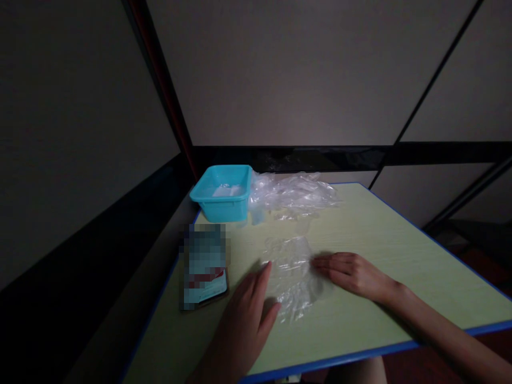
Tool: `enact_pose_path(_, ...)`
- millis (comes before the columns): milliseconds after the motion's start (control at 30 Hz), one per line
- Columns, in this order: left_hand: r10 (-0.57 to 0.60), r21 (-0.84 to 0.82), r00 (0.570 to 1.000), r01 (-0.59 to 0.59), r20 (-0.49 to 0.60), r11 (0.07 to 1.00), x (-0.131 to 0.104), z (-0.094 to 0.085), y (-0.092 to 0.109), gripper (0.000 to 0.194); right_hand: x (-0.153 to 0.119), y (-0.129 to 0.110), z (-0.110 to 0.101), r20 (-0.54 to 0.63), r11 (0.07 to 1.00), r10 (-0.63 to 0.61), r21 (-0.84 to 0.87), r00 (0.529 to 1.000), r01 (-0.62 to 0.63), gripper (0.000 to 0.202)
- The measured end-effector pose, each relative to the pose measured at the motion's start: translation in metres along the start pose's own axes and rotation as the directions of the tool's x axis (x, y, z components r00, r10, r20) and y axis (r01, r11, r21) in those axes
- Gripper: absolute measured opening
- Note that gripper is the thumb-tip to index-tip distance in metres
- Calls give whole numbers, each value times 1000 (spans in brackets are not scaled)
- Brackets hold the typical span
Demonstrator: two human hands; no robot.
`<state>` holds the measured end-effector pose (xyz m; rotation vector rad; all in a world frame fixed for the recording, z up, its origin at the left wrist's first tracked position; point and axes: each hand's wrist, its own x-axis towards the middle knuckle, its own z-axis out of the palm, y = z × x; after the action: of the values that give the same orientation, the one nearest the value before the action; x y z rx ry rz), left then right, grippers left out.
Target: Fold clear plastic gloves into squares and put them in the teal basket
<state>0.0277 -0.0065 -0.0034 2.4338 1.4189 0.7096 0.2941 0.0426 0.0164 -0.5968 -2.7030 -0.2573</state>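
A clear plastic bag (294, 277) lies crinkled on the table in front of me. My left hand (250, 314) rests along the bag's left edge, thumb apart from the stretched fingers. On the opposite side, my right hand (344, 271) lies low with its fingers together and extended, the tips at the bag's right edge. Neither hand has anything visibly gripped. Farther back, a loose heap of clear plastic bags (296, 191) spreads beside a turquoise plastic basin (224, 209), which has something whitish inside.
A phone-like device (212, 288), partly blurred out, lies at the left side of the pale yellow-green table (384, 229). Blue edging runs round the tabletop. Light panels (288, 74) with dark trim stand behind and to the left.
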Motion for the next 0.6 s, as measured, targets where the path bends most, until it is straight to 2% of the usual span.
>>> enact_pose_path(233, -54, -105, 992, 42, -114, 994, 1, -1, -1, 48, 0, -1, 0, 31, 992, 62, 110, 998, -65, 32)
enact_pose_path(367, -94, -176, 980, 63, -173, 982, 1, -1, -4, 44, -1, 0, 1, 38, 990, 73, 120, 997, -77, 30)
enact_pose_path(533, -104, -208, 977, 64, -185, 976, 2, 0, -6, 41, -5, 1, 3, 20, 977, 99, 189, 995, -101, 27)
enact_pose_path(600, -127, -216, 976, 87, -177, 972, 2, 1, -6, 39, -3, 1, 0, 49, 954, 159, 251, 986, -166, 25)
